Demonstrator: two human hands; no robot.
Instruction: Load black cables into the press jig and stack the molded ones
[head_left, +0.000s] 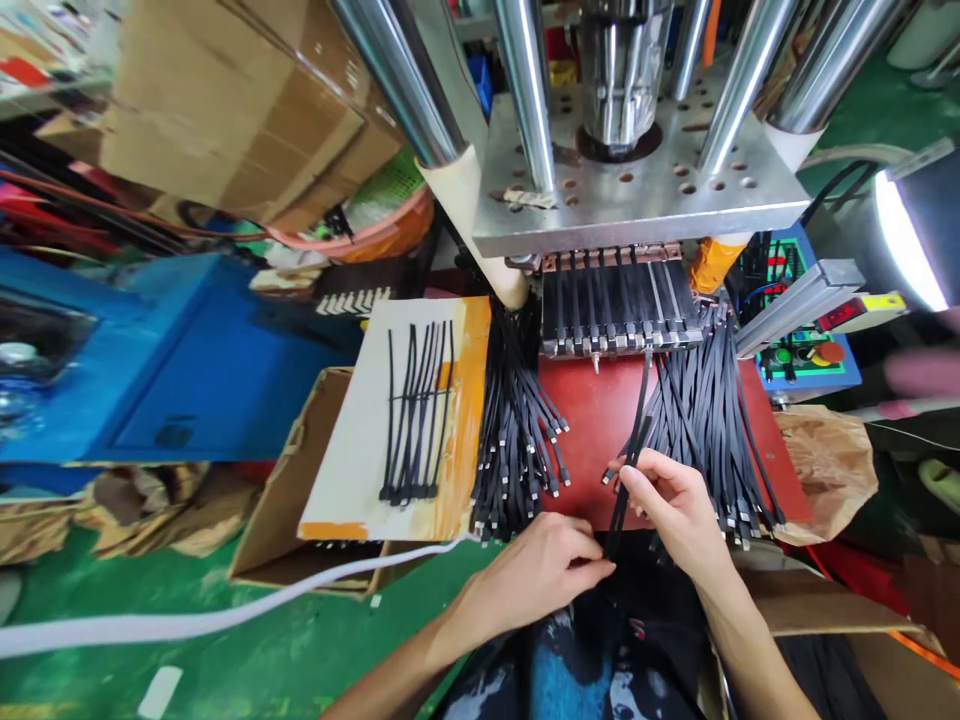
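- A single black cable [628,470] runs down from the press over the red plate [600,410], and both hands are on it, near the plate's front edge.
- The right hand [675,505] pinches the cable between thumb and forefinger, fingers closed round it, with the other fingers loosely curled.
- The left hand [544,570] nips the cable's lower end at the fingertips, closed tight, just below the right.
- The cable's lower tip is hidden behind the left fingers; its top end blurs into the row of cables [619,300] sitting in the mould under the steel block [637,200].
- A hanging bunch of cables [517,430] sits left of the hands, another bunch [709,420] right, this one brushing the right hand's back.
- Further left, a white board [352,460] carries a tied set of cables [416,410], resting on a cardboard box [277,510].
- A white hose [225,620] crosses the green floor [150,590].
- At the right edge a pink blur [926,375] is too smeared to make out, beside a control panel [806,360] and a bright lamp [907,240].
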